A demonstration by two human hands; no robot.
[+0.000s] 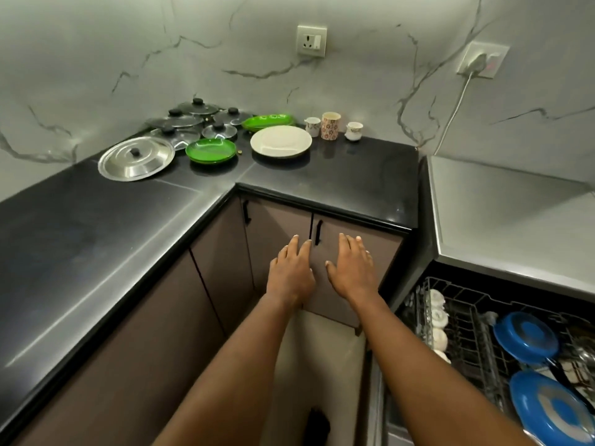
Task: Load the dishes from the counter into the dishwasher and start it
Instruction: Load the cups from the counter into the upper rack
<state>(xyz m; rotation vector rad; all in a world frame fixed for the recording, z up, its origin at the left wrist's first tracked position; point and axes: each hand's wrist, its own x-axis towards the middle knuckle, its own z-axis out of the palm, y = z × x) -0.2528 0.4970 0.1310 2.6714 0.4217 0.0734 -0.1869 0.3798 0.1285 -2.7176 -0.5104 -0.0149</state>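
Both hands, left hand [291, 268] and right hand [352, 268], reach forward mid-frame with flat, empty fingers; white plate [281, 141] sits on the counter [96, 236] above; dishwasher rack [467, 317] lower right.

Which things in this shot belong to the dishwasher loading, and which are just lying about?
Part of the job:
round steel lid
black-knobbed glass lids
stacked round green plastic plates
round white plate
tall patterned ceramic mug
black wire dishwasher rack

Just there:
white wall socket
white plug with cable
brown cabinet doors

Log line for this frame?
left hand open, empty | right hand open, empty | counter: white plate, green plates, cups, lids | dishwasher rack out, blue plates inside
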